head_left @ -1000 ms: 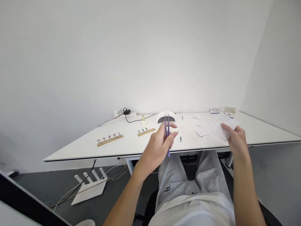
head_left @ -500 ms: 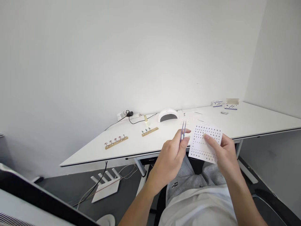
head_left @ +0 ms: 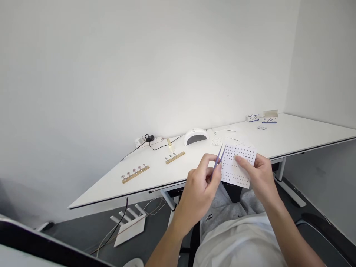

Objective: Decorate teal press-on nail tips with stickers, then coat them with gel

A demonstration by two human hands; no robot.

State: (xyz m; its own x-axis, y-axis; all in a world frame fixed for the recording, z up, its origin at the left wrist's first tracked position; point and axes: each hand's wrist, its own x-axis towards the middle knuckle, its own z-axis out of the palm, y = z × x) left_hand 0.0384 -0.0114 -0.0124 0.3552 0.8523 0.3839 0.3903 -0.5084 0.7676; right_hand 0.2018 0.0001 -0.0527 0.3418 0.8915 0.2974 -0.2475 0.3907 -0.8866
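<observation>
Purple tweezers (head_left: 216,162) are pinched in my left hand (head_left: 204,180), their tips pointing up and slightly apart. Between thumb and fingers, my right hand (head_left: 260,172) grips a white sticker sheet (head_left: 232,172) printed with rows of small dark star shapes. The tweezers' tips are at the sheet's left edge; whether they touch it I cannot tell. Both hands are above the front edge of the white table (head_left: 155,174). Behind them lie more sticker sheets (head_left: 216,142), partly hidden by the sheet I hold.
A white nail lamp (head_left: 195,136) stands near the wall, beside a small bottle (head_left: 170,145). Two wooden strips carry nail tips on stands, a longer strip (head_left: 135,174) and a shorter strip (head_left: 175,158). Small boxes (head_left: 252,118) sit far right. A white router (head_left: 130,230) is on the floor.
My right hand has brought the sticker sheet leftward and in front of me. My left hand has moved right with the tweezers, up beside the sheet. The view has shifted and tilted.
</observation>
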